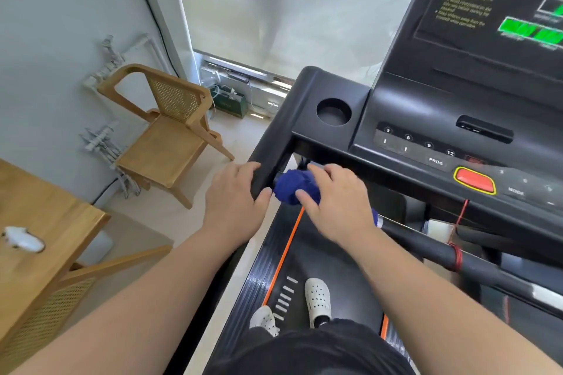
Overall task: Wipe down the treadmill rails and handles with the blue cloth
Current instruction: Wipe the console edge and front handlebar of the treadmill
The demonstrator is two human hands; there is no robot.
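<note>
You stood on the treadmill's dark running belt [335,265], your left hand [234,201] wrapped over the black padded side rail [274,143], fingers [243,167] curled across its top and the thumb tucked beneath. Your right hand [338,207] clutched the bunched blue cloth [292,184], its fingers [320,172] closed over the wad. The wad sat just inside that rail, between your two hands and close against the left thumb.

The rail's long axis ran from the black console [457,119] back toward you, passing under the left hand. The cloth lay to its right, so the right hand was the nearer for a stroke along it, and the left would likely have had to lift clear first.

A black round handlebar [426,240] ran off down and to the right from under the right wrist, where a scrap of blue showed. Whether the cloth wrapped that bar or merely pressed against it could not be made out, as the right palm hid the contact. Your left forearm covered the rail's near end, and the treadmill's right side lay out of view.
</note>
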